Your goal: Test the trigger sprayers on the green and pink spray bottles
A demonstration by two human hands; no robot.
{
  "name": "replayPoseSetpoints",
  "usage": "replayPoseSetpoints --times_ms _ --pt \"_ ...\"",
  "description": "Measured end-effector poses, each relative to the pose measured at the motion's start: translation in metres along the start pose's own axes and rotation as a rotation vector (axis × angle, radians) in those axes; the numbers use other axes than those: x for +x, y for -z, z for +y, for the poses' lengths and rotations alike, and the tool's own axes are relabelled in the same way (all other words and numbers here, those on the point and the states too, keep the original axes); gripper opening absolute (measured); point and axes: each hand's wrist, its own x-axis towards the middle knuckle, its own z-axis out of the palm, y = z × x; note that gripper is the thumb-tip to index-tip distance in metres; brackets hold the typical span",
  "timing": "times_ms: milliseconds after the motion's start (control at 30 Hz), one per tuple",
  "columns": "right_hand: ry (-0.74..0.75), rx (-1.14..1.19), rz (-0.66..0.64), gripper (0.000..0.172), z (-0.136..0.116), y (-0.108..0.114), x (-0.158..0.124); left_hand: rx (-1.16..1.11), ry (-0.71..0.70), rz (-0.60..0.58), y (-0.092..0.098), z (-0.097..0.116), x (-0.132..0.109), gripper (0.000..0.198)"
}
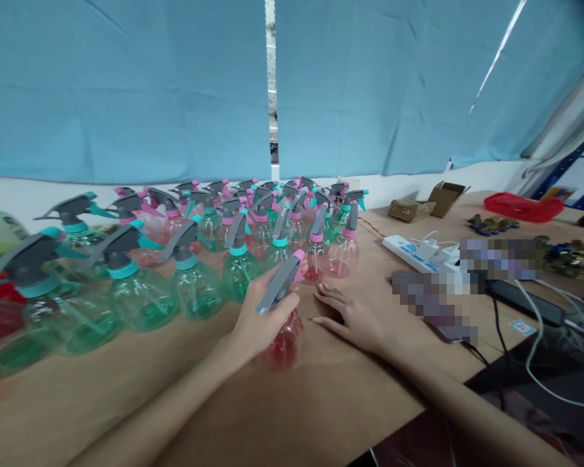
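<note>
My left hand (260,311) is wrapped round the neck of a red spray bottle (283,344) with a grey trigger head and pink nozzle. The bottle leans a little to the right near the front of the table, with red liquid low inside it. My right hand (353,318) lies on the tabletop to the right of the bottle, its fingers stretched out and holding nothing. Just beyond both hands stand more spray bottles, among them a pink one (343,256) and a green one (241,275).
Several rows of green and pink spray bottles (143,305) fill the left and back of the wooden table (340,402). To the right lie a white power strip (409,253), cables, a cardboard box (448,198) and a red pouch (523,206). A blue curtain (175,84) hangs behind.
</note>
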Motion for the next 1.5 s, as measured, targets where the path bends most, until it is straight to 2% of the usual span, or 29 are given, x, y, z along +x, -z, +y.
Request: replayPoseSetpoints --times_ms 767,1033,1100,1267,1400,1500 --pt "0.004 0.005 0.005 0.059 -0.0022 0.0021 -0.0002 0.030 -0.004 0.023 -0.0003 0.0009 0.0005 0.007" --pt "0.000 0.019 0.011 0.059 -0.0005 0.0006 -0.0002 -0.028 -0.039 -0.042 0.0009 -0.0014 0.0016 0.006" --pt "0.001 0.017 0.006 0.059 0.0001 0.0005 -0.0003 -0.009 -0.054 -0.022 0.0007 -0.0004 0.0019 0.005" --pt "-0.006 0.001 0.011 0.059 -0.0011 0.0016 -0.0007 0.077 -0.080 0.042 -0.0005 0.0026 0.0025 0.019" --pt "0.004 0.015 0.025 0.058 -0.0005 0.0009 -0.0006 0.116 -0.067 0.056 -0.0010 0.0043 0.0026 0.018" --pt "0.010 0.015 0.026 0.058 0.0006 0.0000 -0.0007 0.112 -0.051 0.043 -0.0008 0.0058 0.0024 0.010"
